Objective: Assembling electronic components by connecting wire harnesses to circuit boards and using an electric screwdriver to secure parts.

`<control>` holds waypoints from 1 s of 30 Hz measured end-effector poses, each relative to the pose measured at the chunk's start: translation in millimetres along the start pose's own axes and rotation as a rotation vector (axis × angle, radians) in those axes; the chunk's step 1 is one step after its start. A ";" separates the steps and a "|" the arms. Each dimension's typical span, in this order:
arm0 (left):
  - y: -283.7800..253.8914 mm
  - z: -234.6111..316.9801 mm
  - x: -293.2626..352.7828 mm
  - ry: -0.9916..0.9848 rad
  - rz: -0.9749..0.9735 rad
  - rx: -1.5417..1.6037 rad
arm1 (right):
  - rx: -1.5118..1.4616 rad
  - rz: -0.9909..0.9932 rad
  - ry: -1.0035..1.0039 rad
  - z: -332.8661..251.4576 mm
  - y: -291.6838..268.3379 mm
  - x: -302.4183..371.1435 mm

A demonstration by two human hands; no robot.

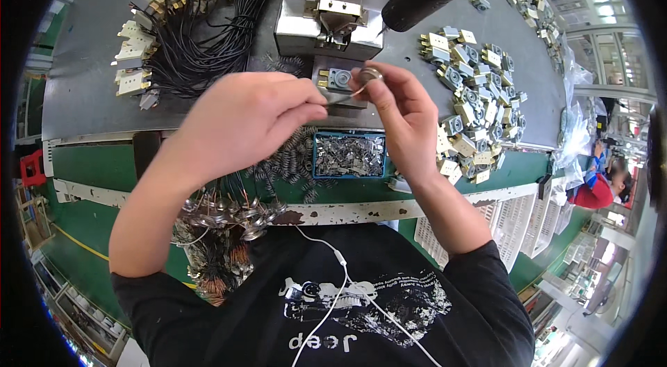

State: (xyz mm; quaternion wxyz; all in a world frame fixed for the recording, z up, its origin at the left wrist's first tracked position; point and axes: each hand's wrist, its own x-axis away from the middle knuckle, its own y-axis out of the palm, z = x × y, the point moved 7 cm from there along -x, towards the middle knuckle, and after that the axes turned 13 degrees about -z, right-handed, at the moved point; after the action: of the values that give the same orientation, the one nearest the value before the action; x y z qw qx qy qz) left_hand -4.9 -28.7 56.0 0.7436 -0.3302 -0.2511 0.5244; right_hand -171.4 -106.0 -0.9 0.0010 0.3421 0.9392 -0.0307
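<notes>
Round metal capsule (pixel 371 74): in the head view it sits up beyond the blue tray (pixel 351 134), toward its right side, pinched between the thumb and fingers of the right hand (pixel 410 117). That pinch is closed to about the capsule's own width. The left hand (pixel 243 117), beyond the tray and to its left, has thumb and fingertips drawn together on a thin dark piece (pixel 338 99); whether this is a tool or a wire end, I cannot tell. A thin copper-coloured strand (pixel 359 90) shows just beside the capsule.

The capsule looks light, stiff and rather slippery, being smooth metal; its rim seems the best hold, leaving the strand, likely bendable and easily kinked, free of pressure.

Straight beyond the tray, near both hands, lies a switch block (pixel 339 79). Coil springs (pixel 285 162) lie left of the tray; many switch blocks spread to its right.
</notes>
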 end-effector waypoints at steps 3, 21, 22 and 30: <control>18.9 -12.9 -7.8 0.047 0.004 0.139 | -0.276 0.040 -0.114 -14.0 16.9 5.9; 12.7 4.0 -1.6 0.081 -0.035 -0.325 | 0.307 -0.335 0.141 -21.2 11.3 4.1; 15.4 5.8 -1.2 0.101 -0.005 -0.356 | 0.301 -0.333 0.142 -23.7 8.1 -1.1; 24.4 4.9 -2.7 0.071 -0.082 -0.363 | 0.033 -0.543 0.333 14.1 13.3 6.9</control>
State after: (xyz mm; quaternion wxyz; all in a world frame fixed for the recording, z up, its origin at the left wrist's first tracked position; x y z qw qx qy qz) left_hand -24.3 -24.4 40.7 0.7008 -0.4669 -0.3283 0.4278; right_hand -168.4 -92.2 -15.8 -0.1664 0.0794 0.9828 0.0113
